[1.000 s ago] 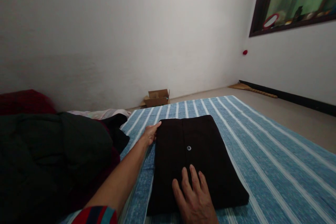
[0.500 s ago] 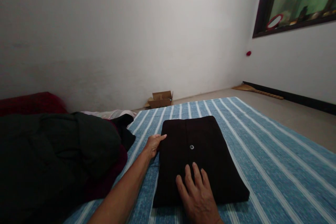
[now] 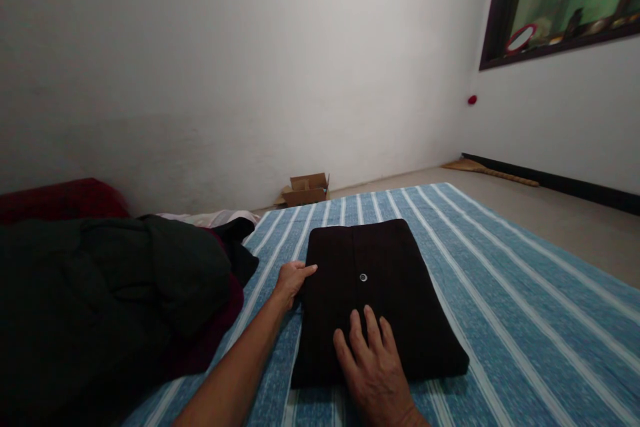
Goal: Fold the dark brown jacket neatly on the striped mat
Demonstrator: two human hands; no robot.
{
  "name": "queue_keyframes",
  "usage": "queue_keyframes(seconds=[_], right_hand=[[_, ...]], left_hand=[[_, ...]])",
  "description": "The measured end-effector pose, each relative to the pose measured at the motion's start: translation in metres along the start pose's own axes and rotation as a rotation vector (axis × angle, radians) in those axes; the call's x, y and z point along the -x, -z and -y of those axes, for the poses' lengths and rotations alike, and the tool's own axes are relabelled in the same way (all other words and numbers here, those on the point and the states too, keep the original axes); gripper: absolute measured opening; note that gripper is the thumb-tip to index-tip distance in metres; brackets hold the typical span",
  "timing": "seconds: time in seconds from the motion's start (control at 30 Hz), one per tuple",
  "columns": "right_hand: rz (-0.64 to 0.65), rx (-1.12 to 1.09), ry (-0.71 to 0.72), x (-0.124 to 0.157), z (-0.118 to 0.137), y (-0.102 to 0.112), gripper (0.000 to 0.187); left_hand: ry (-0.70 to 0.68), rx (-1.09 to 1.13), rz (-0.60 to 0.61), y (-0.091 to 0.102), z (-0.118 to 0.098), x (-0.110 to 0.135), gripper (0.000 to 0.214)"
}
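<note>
A dark brown, nearly black garment [image 3: 380, 253], folded into a flat rectangle with one round button on its top, lies on the blue striped bedsheet [image 3: 500, 280]. At its left edge is my left hand [image 3: 293, 282], closed on the fold: the thumb rests on top and the other fingers are tucked out of sight at the side. My right hand [image 3: 375, 360] lies across the near part of the garment, palm down, fingers spread and holding nothing.
To the left is a heap of dark clothing [image 3: 110, 280] with a maroon piece under it, and a red bundle [image 3: 60, 199] behind. An open cardboard box [image 3: 306, 190] stands by the wall. A broom-like object [image 3: 490, 171] lies on the floor at the right.
My left hand has slid slightly nearer along the garment's left edge. The right hand keeps almost the same place on top, and the garment stays folded.
</note>
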State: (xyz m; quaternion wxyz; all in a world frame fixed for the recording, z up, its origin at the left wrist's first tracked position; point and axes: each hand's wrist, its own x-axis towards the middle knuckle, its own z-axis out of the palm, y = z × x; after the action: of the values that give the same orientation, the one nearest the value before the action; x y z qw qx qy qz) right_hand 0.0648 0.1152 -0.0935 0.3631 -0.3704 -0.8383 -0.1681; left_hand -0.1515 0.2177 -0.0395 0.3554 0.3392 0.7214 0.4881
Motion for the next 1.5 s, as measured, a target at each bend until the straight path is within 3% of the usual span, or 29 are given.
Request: queue_keyframes(seconds=[0.07, 0.17, 0.23, 0.3, 0.43, 0.57, 0.97, 1.17, 1.3, 1.5], right_hand=[[0.007, 0.0, 0.001, 0.0, 0.0, 0.001, 0.029], [0.022, -0.006, -0.001, 0.0, 0.0, 0.001, 0.029], [0.012, -0.019, -0.015, 0.0, 0.0, 0.0, 0.028], [0.001, -0.042, -0.034, 0.002, 0.0, -0.002, 0.028], [0.006, -0.072, -0.053, 0.003, 0.0, -0.004, 0.029], [-0.021, -0.063, -0.053, 0.002, 0.001, -0.004, 0.028], [-0.021, -0.076, -0.066, -0.001, 0.001, -0.003, 0.027], [0.066, -0.073, -0.05, 0.0, 0.0, -0.003, 0.03], [0.056, -0.07, -0.044, 0.0, 0.0, -0.002, 0.03], [0.0, -0.069, -0.049, -0.002, -0.001, 0.0, 0.027]], left_hand=[[-0.076, -0.07, -0.119, 0.0, -0.007, 0.004, 0.02], [-0.387, -0.388, -0.242, -0.012, -0.025, 0.017, 0.012], [-0.629, -0.722, -0.156, -0.03, -0.039, 0.028, 0.006], [-0.721, -0.873, 0.048, -0.052, -0.051, 0.036, 0.011], [-0.747, -0.961, 0.207, -0.09, -0.064, 0.037, 0.013], [-0.744, -1.053, 0.269, -0.104, -0.068, 0.03, 0.015], [-0.784, -1.203, 0.354, -0.113, -0.072, 0.032, 0.018], [-0.801, -1.199, 0.404, -0.123, -0.068, 0.03, 0.014], [-0.787, -1.154, 0.427, -0.126, -0.069, 0.024, 0.01], [-0.742, -1.001, 0.394, -0.101, -0.077, 0.02, 0.016]])
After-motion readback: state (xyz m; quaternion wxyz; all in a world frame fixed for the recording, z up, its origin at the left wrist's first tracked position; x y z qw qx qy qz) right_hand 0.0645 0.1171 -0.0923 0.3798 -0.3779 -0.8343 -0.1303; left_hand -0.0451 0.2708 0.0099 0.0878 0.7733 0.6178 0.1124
